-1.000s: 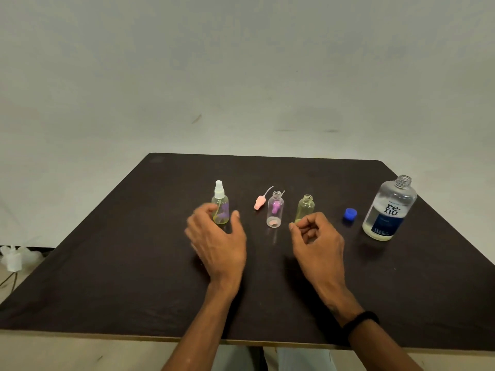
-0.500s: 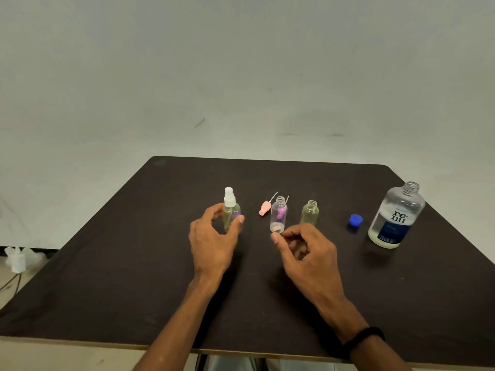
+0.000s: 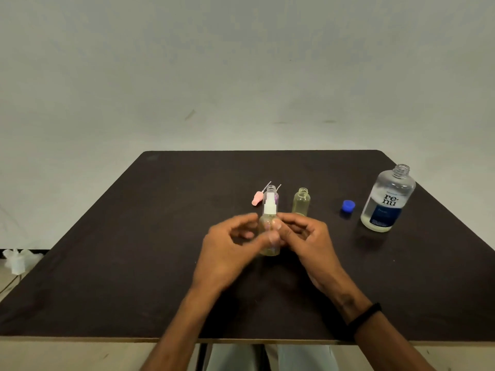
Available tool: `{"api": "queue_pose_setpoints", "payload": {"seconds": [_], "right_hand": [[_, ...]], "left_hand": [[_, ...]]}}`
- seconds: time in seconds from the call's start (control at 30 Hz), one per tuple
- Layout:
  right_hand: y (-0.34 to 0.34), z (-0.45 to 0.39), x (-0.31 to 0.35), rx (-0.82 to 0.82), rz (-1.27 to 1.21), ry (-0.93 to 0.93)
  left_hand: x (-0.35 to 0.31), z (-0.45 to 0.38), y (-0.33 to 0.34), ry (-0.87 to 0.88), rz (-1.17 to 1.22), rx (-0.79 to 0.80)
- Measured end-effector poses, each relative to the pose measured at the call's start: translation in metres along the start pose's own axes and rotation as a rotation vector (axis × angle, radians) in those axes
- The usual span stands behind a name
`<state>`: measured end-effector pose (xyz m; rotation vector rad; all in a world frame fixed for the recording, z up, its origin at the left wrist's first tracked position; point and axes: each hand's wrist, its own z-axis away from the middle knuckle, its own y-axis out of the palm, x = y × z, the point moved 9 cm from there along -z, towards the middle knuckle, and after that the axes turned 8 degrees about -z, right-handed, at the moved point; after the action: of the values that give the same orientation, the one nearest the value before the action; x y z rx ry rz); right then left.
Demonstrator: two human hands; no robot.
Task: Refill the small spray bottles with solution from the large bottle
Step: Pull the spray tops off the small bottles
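Both hands hold one small spray bottle upright over the middle of the dark desk.

The left hand (image 3: 227,253) grips the yellowish spray bottle (image 3: 268,234) with thumb and curled fingers around its body, and the right hand (image 3: 308,239) pinches the same bottle from the other side; its white spray head (image 3: 269,204) is on. Behind it stands a clear open bottle (image 3: 272,190), mostly hidden, with a pink spray head (image 3: 258,198) lying just beside it. An open yellowish bottle (image 3: 302,201) stands near, to the right. Further right lies a blue cap (image 3: 348,205), and next to it the large solution bottle (image 3: 387,200) stands uncapped, with some liquid at the bottom. A black band (image 3: 364,315) is on the right wrist.
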<state>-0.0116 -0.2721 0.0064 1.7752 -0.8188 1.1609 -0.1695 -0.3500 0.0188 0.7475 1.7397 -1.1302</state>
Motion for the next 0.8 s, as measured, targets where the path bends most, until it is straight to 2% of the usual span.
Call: {"api": "queue_pose_setpoints", "payload": {"seconds": [0.1, 0.23, 0.3, 0.37, 0.53, 0.7, 0.8], "right_hand": [[0.008, 0.002, -0.010, 0.091, -0.152, 0.146], [0.023, 0.009, -0.015, 0.237, -0.196, 0.272], [0.025, 0.010, -0.015, 0.260, -0.222, 0.289], [0.025, 0.011, -0.014, 0.283, -0.238, 0.306], [0.024, 0.013, -0.012, 0.295, -0.205, 0.275], [0.020, 0.009, -0.009, 0.255, -0.273, 0.271], [0.018, 0.009, -0.008, 0.246, -0.287, 0.264]], "left_hand": [[-0.004, -0.015, -0.007, -0.046, 0.203, 0.053], [-0.025, -0.019, 0.007, -0.035, 0.381, 0.338], [-0.034, -0.021, 0.010, -0.044, 0.409, 0.416], [-0.038, -0.023, 0.012, -0.039, 0.390, 0.444], [-0.037, -0.027, 0.014, 0.002, 0.322, 0.402], [-0.041, -0.026, 0.019, 0.039, 0.318, 0.543], [-0.041, -0.031, 0.017, 0.066, 0.299, 0.474]]}}
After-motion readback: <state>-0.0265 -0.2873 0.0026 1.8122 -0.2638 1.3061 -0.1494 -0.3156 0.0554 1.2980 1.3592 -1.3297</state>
